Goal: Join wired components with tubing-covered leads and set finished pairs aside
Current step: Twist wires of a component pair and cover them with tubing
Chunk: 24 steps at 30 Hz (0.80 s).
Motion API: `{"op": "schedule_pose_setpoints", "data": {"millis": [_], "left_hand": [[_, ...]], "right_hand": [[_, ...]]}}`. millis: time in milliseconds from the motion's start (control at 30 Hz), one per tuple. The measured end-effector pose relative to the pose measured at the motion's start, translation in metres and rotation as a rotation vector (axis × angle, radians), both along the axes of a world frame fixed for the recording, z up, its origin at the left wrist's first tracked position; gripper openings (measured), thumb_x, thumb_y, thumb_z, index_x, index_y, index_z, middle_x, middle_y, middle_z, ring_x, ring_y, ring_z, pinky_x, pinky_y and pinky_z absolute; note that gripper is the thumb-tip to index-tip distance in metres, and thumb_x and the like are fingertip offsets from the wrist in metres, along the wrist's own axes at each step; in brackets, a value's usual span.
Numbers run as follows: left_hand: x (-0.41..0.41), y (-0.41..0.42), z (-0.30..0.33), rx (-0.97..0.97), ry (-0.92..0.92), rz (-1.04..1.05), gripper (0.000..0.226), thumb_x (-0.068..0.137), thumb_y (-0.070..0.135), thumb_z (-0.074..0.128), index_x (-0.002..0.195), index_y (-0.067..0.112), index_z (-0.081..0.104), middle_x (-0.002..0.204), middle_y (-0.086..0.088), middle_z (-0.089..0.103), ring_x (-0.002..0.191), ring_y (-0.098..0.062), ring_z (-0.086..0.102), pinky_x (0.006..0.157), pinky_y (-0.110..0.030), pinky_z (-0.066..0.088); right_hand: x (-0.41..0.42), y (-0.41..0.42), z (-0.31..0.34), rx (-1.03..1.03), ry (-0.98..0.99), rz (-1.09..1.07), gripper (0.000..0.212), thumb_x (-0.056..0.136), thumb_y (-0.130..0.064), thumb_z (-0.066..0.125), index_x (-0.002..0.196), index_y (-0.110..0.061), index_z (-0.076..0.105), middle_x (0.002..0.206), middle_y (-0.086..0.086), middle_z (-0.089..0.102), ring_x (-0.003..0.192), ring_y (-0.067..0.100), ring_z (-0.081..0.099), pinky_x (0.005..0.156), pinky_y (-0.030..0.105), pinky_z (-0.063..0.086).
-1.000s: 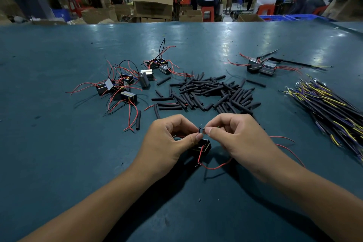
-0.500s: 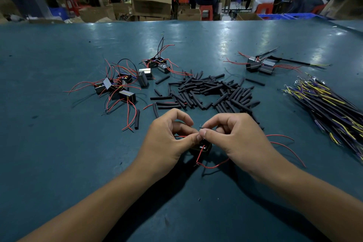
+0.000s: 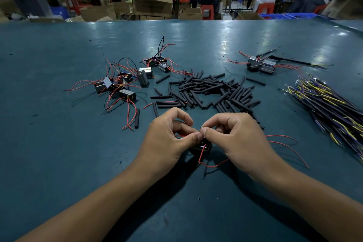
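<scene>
Wired components in need of joining lie scattered on the teal table, which carries everything here. Largest on it is the bundle of yellow-and-purple leads at the right edge, then the loose heap of black tubing pieces in the middle, then the unjoined components with red wires tangled at the left, and one finished pair set aside at the far right (only that one, so by my reckoning the task is at an early stage). Nearest the person, one black component sits under the two hands, its red wire looping out toward the right. The left hand and the right hand meet thumb to thumb, each pinching a fine wire end between thumb and forefinger — the joint itself is too small to make out. The risk I see is the thin strands slipping from the pinch or twisting loosely, since the component hangs unsupported beneath — and whether tubing is already threaded on, I cannot tell.
</scene>
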State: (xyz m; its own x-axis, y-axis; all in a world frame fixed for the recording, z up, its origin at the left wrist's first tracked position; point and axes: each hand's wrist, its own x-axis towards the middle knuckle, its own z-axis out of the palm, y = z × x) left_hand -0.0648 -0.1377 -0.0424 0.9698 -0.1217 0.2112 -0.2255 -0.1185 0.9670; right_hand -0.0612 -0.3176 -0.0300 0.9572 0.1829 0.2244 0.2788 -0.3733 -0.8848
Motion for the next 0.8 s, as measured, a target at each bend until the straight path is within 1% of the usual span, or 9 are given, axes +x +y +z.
{"op": "schedule_pose_setpoints", "data": {"millis": [133, 200, 300, 333, 400, 467, 600, 700, 800], "left_hand": [[-0.002, 0.001, 0.003, 0.084, -0.033, -0.005, 0.03, 0.078, 0.006, 0.083, 0.094, 0.014, 0.058, 0.078, -0.003, 0.076, 0.068, -0.01, 0.07, 0.06, -0.019, 0.049], [-0.002, 0.008, 0.007, 0.247, -0.144, -0.021, 0.03, 0.079, 0.015, 0.082, 0.1, 0.022, 0.062, 0.088, 0.006, 0.075, 0.08, -0.011, 0.07, 0.072, -0.023, 0.05], [0.0, 0.021, 0.014, 0.49, -0.363, -0.047, 0.03, 0.084, 0.017, 0.075, 0.109, 0.03, 0.068, 0.104, 0.015, 0.067, 0.096, -0.011, 0.063, 0.081, -0.014, 0.042], [0.001, 0.023, 0.016, 0.531, -0.411, -0.066, 0.03, 0.085, 0.014, 0.076, 0.111, 0.029, 0.07, 0.107, 0.014, 0.065, 0.1, -0.011, 0.061, 0.085, -0.016, 0.043], [0.003, 0.026, 0.017, 0.595, -0.482, -0.083, 0.024, 0.087, 0.019, 0.076, 0.109, 0.027, 0.073, 0.109, 0.011, 0.064, 0.105, -0.012, 0.059, 0.092, -0.033, 0.045], [0.004, 0.026, 0.017, 0.678, -0.558, -0.059, 0.02, 0.087, 0.029, 0.072, 0.107, 0.027, 0.074, 0.108, 0.012, 0.065, 0.104, -0.014, 0.058, 0.09, -0.042, 0.041], [0.005, 0.027, 0.022, 0.816, -0.679, -0.039, 0.018, 0.088, 0.037, 0.067, 0.101, 0.026, 0.075, 0.103, 0.011, 0.067, 0.096, -0.019, 0.06, 0.08, -0.035, 0.036], [0.006, 0.027, 0.026, 0.92, -0.791, -0.029, 0.021, 0.092, 0.041, 0.061, 0.095, 0.026, 0.076, 0.097, 0.01, 0.068, 0.088, -0.021, 0.061, 0.078, -0.033, 0.033], [0.005, 0.027, 0.028, 0.956, -0.851, -0.02, 0.023, 0.093, 0.041, 0.06, 0.09, 0.025, 0.076, 0.092, 0.008, 0.068, 0.085, -0.021, 0.062, 0.078, -0.031, 0.032]], "right_hand": [[0.0, 0.001, -0.001, -0.016, -0.041, 0.004, 0.014, 0.085, -0.018, 0.075, 0.073, -0.025, 0.073, 0.049, -0.011, 0.051, 0.045, 0.001, 0.039, 0.045, 0.014, 0.031], [0.0, -0.001, 0.0, -0.037, -0.051, 0.028, 0.014, 0.087, -0.018, 0.074, 0.074, -0.025, 0.072, 0.051, -0.01, 0.052, 0.047, 0.002, 0.041, 0.046, 0.015, 0.032], [-0.001, -0.004, 0.001, -0.075, -0.053, 0.071, 0.015, 0.088, -0.019, 0.073, 0.075, -0.025, 0.071, 0.052, -0.009, 0.052, 0.047, 0.003, 0.04, 0.047, 0.016, 0.032], [-0.001, -0.004, 0.002, -0.083, -0.053, 0.083, 0.015, 0.089, -0.019, 0.073, 0.075, -0.025, 0.071, 0.052, -0.01, 0.052, 0.046, 0.003, 0.039, 0.047, 0.015, 0.032], [-0.002, -0.004, 0.002, -0.087, -0.046, 0.111, 0.015, 0.09, -0.02, 0.072, 0.076, -0.026, 0.07, 0.052, -0.011, 0.051, 0.047, 0.003, 0.038, 0.046, 0.016, 0.031], [-0.002, -0.005, 0.002, -0.093, -0.045, 0.134, 0.014, 0.091, -0.021, 0.071, 0.078, -0.027, 0.07, 0.053, -0.009, 0.052, 0.048, 0.004, 0.039, 0.047, 0.018, 0.032], [-0.003, -0.006, 0.002, -0.136, -0.068, 0.163, 0.014, 0.091, -0.023, 0.071, 0.079, -0.028, 0.07, 0.057, -0.005, 0.057, 0.051, 0.003, 0.043, 0.049, 0.018, 0.035], [-0.004, -0.005, 0.002, -0.159, -0.09, 0.172, 0.014, 0.091, -0.022, 0.072, 0.078, -0.028, 0.07, 0.061, -0.001, 0.061, 0.053, 0.001, 0.045, 0.051, 0.017, 0.036], [-0.004, -0.005, 0.002, -0.162, -0.1, 0.184, 0.014, 0.09, -0.02, 0.072, 0.078, -0.026, 0.07, 0.064, 0.001, 0.062, 0.054, 0.0, 0.046, 0.052, 0.017, 0.037]]}}
